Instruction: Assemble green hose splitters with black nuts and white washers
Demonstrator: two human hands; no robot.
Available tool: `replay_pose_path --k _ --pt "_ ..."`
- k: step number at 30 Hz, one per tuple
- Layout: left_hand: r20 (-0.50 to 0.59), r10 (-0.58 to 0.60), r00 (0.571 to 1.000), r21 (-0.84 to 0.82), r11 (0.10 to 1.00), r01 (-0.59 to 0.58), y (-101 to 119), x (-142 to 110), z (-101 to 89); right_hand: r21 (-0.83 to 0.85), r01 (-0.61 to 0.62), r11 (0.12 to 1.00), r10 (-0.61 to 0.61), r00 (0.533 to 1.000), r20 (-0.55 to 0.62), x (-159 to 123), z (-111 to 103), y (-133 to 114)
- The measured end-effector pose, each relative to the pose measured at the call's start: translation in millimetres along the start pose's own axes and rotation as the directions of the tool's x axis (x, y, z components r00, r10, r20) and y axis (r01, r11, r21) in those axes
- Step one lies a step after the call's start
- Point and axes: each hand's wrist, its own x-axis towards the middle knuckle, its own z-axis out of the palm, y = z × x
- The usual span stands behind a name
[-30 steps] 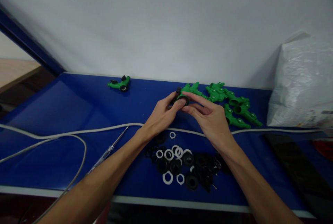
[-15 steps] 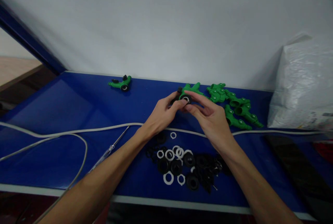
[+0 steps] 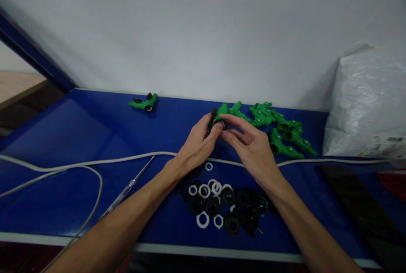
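Observation:
Both hands hold a green two-way hose splitter (image 3: pixel 220 112) with a black collar (image 3: pixel 223 123) toward me. My left hand (image 3: pixel 200 138) is wrapped around its left side, thumb across the collar's opening. The fingers of my right hand (image 3: pixel 249 138) close on the collar from the right, index finger on top and thumb below. Part of the splitter is hidden by the fingers. Below the hands lie white ring washers (image 3: pixel 203 219) and black collars (image 3: pixel 232 224) in a loose pile, with small dark parts (image 3: pixel 249 213) on its right.
Several green splitter bodies (image 3: pixel 287 150) lie at the back right. One splitter with black valve levers (image 3: pixel 144 104) sits back left. A white cable (image 3: pixel 120 159) crosses the blue table (image 3: pixel 79 133). Also there are a screwdriver (image 3: pixel 127 189), a plastic-wrapped package (image 3: pixel 361 108) and a dark flat object (image 3: pixel 355 209).
The whole view has shifted slightly. Both hands keep hold of the splitter, whose collar has turned a little, with the left thumb still on it. The parts on the table lie as before.

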Motion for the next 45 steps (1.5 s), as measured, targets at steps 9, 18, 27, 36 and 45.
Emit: replay_pose_path --k 9,18,27,36,45 --pt "0.0 0.003 1.0 -0.005 1.0 -0.003 0.3 0.4 0.6 0.009 0.045 0.999 -0.045 0.999 0.007 1.3 -0.1 4.2" --pt "0.05 -0.078 0.996 -0.2 0.976 0.086 -0.3 8.2 -10.9 0.093 0.006 0.996 -0.008 1.0 0.017 0.1 -0.8 -0.3" --pt "0.037 -0.072 0.997 -0.042 0.996 0.074 -5.1 10.2 -15.2 0.085 -0.035 0.996 0.031 0.998 0.046 1.4 -0.3 -0.5" --pt "0.033 -0.051 0.998 0.03 0.998 0.05 -6.0 10.2 -13.9 0.025 -0.008 1.0 0.007 1.0 0.018 0.7 -0.7 0.6" --pt "0.042 0.006 0.999 0.114 0.993 -0.011 -5.8 10.7 -16.2 0.026 0.002 1.0 -0.002 1.0 0.003 0.3 0.3 3.9"
